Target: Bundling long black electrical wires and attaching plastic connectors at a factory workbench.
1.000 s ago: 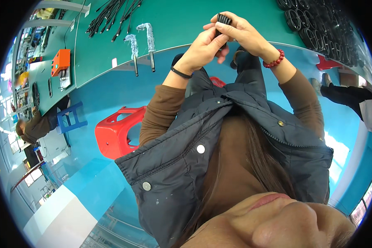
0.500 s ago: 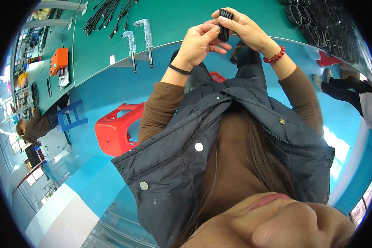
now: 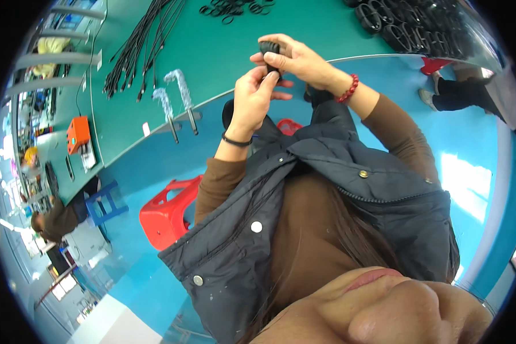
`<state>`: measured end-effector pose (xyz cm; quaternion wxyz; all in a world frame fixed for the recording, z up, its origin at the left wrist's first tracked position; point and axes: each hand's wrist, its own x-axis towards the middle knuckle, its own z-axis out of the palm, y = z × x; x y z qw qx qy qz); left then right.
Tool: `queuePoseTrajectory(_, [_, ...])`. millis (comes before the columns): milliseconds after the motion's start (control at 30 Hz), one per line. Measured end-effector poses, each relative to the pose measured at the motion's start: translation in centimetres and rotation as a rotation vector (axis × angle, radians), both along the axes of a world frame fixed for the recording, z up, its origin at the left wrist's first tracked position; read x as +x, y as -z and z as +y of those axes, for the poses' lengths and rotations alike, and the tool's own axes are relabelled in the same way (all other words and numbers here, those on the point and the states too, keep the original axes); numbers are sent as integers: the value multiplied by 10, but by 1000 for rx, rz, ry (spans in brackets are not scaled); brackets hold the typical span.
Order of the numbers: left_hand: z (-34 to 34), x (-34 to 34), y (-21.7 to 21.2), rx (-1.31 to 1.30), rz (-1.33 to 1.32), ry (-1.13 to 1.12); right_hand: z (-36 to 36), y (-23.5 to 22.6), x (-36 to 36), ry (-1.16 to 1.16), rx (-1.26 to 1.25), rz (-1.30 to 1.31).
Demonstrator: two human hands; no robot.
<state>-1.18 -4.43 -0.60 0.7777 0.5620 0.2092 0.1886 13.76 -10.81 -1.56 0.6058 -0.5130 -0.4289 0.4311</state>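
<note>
Both my hands meet over the near edge of the green table, around a small bundle of coiled black cable [image 3: 269, 47]. My right hand [image 3: 298, 62] grips the coil with the thumb across its face and the fingers behind. The left hand [image 3: 253, 98] pinches its lower end, thumb against it, the other fingers partly hidden. Left of them, two hook-shaped rods wrapped in clear film, a longer one [image 3: 180, 89] and a shorter one [image 3: 164, 103], stick out over the table edge. Beyond those lies a spread of loose straight black cables [image 3: 137, 54].
Small black loops [image 3: 229, 8] lie at the table's far side. Rows of coiled cables [image 3: 393, 26] fill its right end. A red stool [image 3: 160, 221] stands at left, an orange box [image 3: 78, 135] on the side bench. People are at far left and right.
The view has shifted, bringing the black loops into sight. My hands, still together on the coil, appear lower and further left; the coil is now turned and more covered by my fingers.
</note>
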Motion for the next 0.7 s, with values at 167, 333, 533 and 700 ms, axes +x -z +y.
queuePoseTrajectory(167, [-1,10,-3,51,46,24,-15,-12,-8,116,-95,95])
queuePoseTrajectory(333, [-8,26,-11,60,80,0,-8,-10,18,226,-48,-44])
queuePoseTrajectory(533, [10,16,-14,197,-9,-229,50,-64,172,511,-128,-733])
queuePoseTrajectory(700, [30,10,-2,383,98,-159,48,-28,361,646,-800,-1250])
